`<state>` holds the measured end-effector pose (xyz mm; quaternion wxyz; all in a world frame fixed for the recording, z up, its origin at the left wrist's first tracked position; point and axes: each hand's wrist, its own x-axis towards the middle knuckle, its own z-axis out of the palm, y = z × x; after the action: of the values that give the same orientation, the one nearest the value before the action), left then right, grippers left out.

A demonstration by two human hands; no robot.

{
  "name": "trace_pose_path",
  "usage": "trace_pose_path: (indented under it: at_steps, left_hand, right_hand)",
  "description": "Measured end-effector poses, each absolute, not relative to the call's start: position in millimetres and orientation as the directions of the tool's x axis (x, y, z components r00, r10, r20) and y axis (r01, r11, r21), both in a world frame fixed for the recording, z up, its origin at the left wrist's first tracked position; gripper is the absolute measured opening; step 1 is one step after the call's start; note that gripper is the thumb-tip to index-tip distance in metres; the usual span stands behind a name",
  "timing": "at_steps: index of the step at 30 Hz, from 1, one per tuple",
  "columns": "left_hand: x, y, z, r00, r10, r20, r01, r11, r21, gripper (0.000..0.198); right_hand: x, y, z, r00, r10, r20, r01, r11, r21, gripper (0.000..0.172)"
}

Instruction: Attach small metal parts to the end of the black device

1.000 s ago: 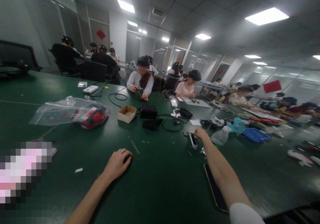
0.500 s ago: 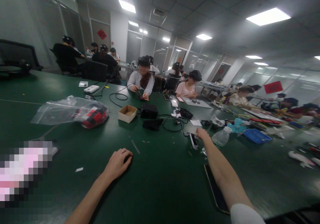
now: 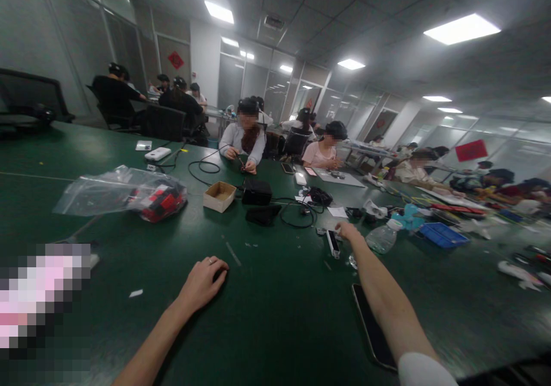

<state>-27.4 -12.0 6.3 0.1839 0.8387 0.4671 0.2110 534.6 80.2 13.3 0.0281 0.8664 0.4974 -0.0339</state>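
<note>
My left hand point(image 3: 205, 280) lies palm down on the green table point(image 3: 267, 305), its fingers loosely curved and a ring on one of them. Nothing shows in it. Farther out, my right hand point(image 3: 348, 231) reaches over the table with its fingers closed together. A small white bit shows at its fingertips, but I cannot make out what it is. Just left of that hand lies a white, slim device with a dark face point(image 3: 333, 244). Beneath my right forearm is a dark phone point(image 3: 372, 328), partly covered. A clear plastic bottle point(image 3: 382, 238) stands right of my right wrist.
A clear bag with red and black pieces point(image 3: 159, 199) lies at left. Beyond are an open small box point(image 3: 219, 197), a black case point(image 3: 257, 191) and loose cables point(image 3: 301, 217). A blue tray point(image 3: 443, 234) sits at right. Across the table, other people point(image 3: 243, 136) work.
My right hand has shifted very slightly left at the device. My left hand stays where it was.
</note>
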Motion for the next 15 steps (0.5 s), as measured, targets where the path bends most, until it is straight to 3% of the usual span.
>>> trace_pose_path:
  at_steps: [4,10,15]
  left_hand:
    - [-27.6,-12.3,6.9,0.477,0.860,0.181,0.703,-0.497,0.509,0.025]
    - [-27.5,-13.6,9.6,0.479,0.858,0.185,0.704,-0.501,0.504,0.025]
    - [-27.6,-13.0,9.2,0.479,0.857,0.189,0.705,-0.504,0.498,0.026]
  right_hand:
    - [533.9,81.3,12.8,0.506,0.852,-0.136,0.862,-0.506,0.035,0.021]
    - [536.3,81.5,13.5,0.492,0.860,-0.136,0.870,-0.491,0.043,0.035]
    - [537.6,83.2,11.1,0.476,0.868,-0.141,0.879,-0.476,0.038,0.023]
